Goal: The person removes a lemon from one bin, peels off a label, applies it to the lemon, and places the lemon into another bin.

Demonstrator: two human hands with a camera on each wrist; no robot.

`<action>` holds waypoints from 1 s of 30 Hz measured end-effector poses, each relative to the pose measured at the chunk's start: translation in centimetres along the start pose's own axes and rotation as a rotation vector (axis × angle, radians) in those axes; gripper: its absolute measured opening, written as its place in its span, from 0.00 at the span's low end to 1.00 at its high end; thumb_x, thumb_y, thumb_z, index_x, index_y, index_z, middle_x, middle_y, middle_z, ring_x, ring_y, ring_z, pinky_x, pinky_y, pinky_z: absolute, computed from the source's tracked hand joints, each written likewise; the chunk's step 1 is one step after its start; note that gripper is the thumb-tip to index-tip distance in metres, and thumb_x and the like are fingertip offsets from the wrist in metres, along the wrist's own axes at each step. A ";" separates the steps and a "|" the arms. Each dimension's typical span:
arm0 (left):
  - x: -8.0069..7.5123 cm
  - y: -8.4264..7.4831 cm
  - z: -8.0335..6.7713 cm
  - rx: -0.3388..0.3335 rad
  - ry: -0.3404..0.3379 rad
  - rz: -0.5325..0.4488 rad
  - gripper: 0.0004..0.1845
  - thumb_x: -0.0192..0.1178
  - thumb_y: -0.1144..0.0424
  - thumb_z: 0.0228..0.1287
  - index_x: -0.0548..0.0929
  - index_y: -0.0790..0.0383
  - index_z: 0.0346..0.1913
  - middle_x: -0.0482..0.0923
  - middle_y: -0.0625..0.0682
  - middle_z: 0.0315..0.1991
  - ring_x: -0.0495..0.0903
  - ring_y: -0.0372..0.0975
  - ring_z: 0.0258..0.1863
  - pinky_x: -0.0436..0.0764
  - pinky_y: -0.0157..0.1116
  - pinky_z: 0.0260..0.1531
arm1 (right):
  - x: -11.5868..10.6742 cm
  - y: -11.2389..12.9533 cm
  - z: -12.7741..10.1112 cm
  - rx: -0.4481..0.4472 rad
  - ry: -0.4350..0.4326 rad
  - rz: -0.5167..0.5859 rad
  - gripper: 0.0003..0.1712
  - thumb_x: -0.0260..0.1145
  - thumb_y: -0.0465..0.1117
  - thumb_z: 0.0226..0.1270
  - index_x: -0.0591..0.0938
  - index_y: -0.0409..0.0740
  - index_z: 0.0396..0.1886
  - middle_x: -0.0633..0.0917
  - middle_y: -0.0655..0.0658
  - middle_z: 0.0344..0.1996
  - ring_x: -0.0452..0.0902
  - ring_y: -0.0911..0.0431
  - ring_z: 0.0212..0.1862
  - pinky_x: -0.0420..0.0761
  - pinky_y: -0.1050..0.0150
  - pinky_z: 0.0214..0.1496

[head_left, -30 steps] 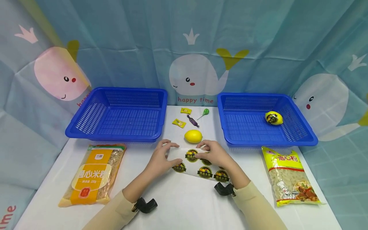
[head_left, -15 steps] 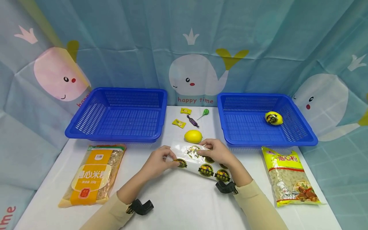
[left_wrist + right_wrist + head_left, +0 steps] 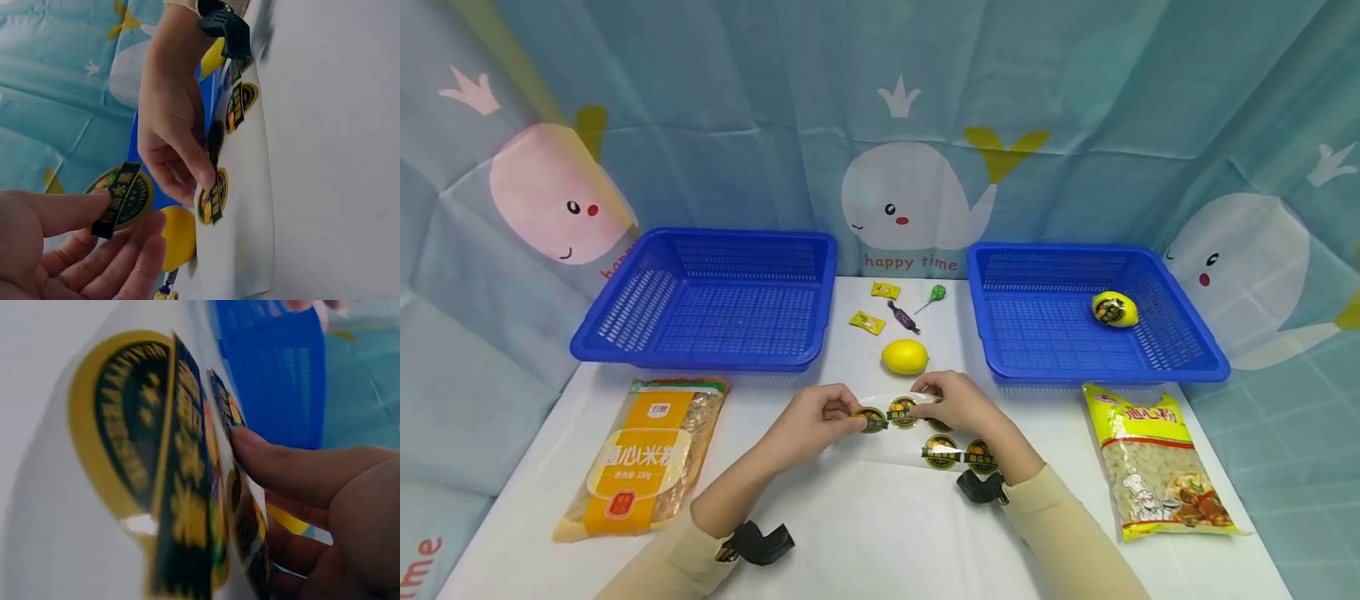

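White table (image 3: pixel 865 533) carries a glossy sticker sheet (image 3: pixel 925 442) between two blue baskets (image 3: pixel 707 296), its long side running left to right, round black-and-yellow labels unreadable. Right hand (image 3: pixel 958 404) pinches its top edge; left hand (image 3: pixel 812 421) pinches one peeled sticker (image 3: pixel 871 419).

"happy time" on the backdrop curtain (image 3: pixel 910 261) (under the whale).
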State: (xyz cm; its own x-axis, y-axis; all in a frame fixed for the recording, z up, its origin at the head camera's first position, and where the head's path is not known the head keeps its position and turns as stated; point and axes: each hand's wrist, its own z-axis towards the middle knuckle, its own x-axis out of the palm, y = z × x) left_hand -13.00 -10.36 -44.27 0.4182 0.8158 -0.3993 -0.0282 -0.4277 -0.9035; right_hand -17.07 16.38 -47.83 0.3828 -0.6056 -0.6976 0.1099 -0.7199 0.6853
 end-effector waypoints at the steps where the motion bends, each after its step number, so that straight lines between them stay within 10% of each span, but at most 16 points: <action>1: 0.0 0.1 0.1 -0.019 0.009 -0.027 0.08 0.69 0.63 0.65 0.80 0.61 0.39 0.88 0.53 0.38 0.87 0.46 0.37 0.81 0.33 0.32 | 0.2 0.3 0.0 -0.011 -0.015 -0.031 0.14 0.77 0.48 0.60 0.87 0.53 0.44 0.85 0.53 0.38 0.77 0.57 0.41 0.79 0.58 0.48; 15: 0.4 0.6 1.7 -0.092 -0.012 -0.192 0.08 0.61 0.67 0.67 0.74 0.63 0.43 0.89 0.57 0.35 0.88 0.53 0.37 0.82 0.39 0.45 | 2.3 1.7 -0.9 -0.102 -0.197 -0.328 0.18 0.79 0.49 0.58 0.87 0.49 0.45 0.83 0.49 0.40 0.77 0.52 0.45 0.77 0.54 0.49; 24: 0.7 0.2 2.2 -0.095 -0.051 -0.243 0.09 0.58 0.73 0.65 0.75 0.66 0.47 0.88 0.61 0.40 0.88 0.51 0.37 0.84 0.44 0.43 | 1.4 2.5 -0.5 -0.132 -0.420 -0.099 0.15 0.76 0.46 0.62 0.86 0.42 0.43 0.83 0.50 0.30 0.77 0.59 0.30 0.80 0.65 0.34; 30: 1.0 0.1 2.5 -0.112 -0.087 -0.219 0.11 0.64 0.69 0.65 0.79 0.65 0.48 0.88 0.56 0.35 0.87 0.50 0.36 0.83 0.46 0.41 | 0.6 2.5 1.1 0.063 -0.511 -0.017 0.30 0.68 0.58 0.69 0.80 0.41 0.59 0.83 0.42 0.43 0.79 0.50 0.39 0.80 0.55 0.40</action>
State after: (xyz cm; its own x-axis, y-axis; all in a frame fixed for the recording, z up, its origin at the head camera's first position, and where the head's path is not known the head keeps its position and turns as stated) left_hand -14.81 -8.60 -45.12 0.3239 0.9219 -0.2126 0.1574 -0.2741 -0.9487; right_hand -17.57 13.85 -46.74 -0.1174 -0.6705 -0.7325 0.0502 -0.7407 0.6700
